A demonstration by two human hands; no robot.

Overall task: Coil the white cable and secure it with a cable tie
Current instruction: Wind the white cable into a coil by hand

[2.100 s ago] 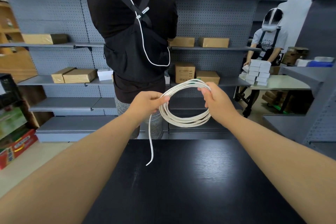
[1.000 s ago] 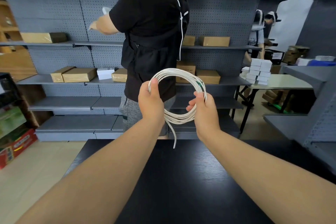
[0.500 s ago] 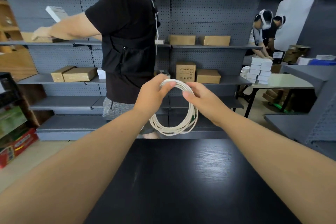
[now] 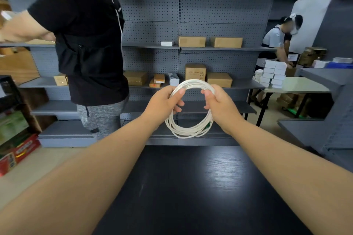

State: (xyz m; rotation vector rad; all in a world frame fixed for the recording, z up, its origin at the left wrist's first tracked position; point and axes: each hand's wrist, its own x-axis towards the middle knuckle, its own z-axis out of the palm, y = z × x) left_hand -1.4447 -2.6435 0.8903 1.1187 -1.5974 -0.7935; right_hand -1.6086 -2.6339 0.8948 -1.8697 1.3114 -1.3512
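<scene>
The white cable (image 4: 188,132) is wound into a round coil of several loops, held upright in the air beyond the far edge of the black table (image 4: 191,187). My left hand (image 4: 164,103) grips the coil's upper left side, thumb on the front. On the upper right side my right hand (image 4: 219,103) holds the loops with curled fingers. A small green connector (image 4: 208,127) shows on the lower right of the coil. No cable tie is visible.
A person in a black shirt (image 4: 86,44) stands close beyond the table at the left, reaching to grey pegboard shelves (image 4: 210,15) with cardboard boxes. Two more people work at a white table (image 4: 298,87) with stacked white boxes at the right.
The dangling cable end has been wound in, leaving none hanging. Both hands shifted to the coil's upper sides and hold it upright. The person in black moved left.
</scene>
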